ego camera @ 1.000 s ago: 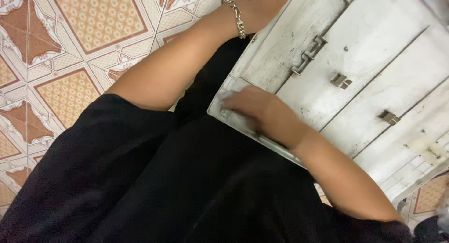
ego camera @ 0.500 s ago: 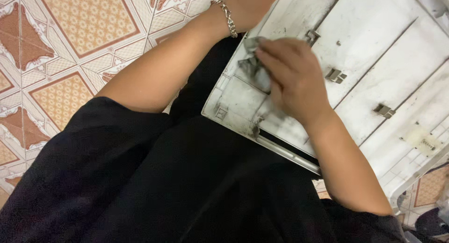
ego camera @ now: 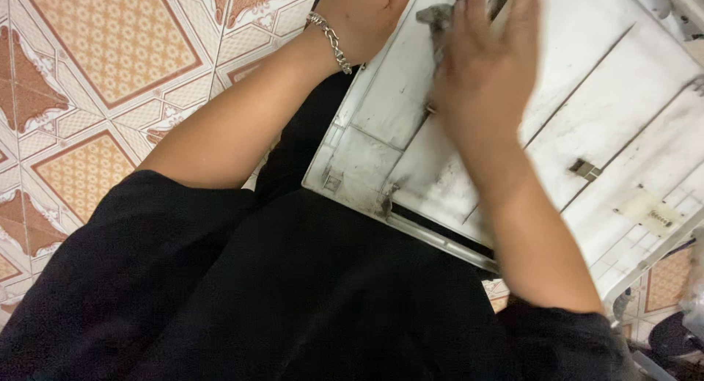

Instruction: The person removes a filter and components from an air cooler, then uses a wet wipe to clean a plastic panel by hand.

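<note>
Both hands [ego camera: 488,66] press the white panel's [ego camera: 623,124] upper edge

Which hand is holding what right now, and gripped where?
Left hand grips the dirty white plastic panel at its upper-left edge. Right hand presses a grey cloth flat against the panel; motion blur hides the exact grip.

A dirty white panel [ego camera: 623,117], black clothing [ego camera: 293,300], and orange-and-cream diamond-patterned floor tiles [ego camera: 110,51].

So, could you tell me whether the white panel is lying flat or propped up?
Propped up: the white panel leans on the lap, left hand gripping its edge.
</note>
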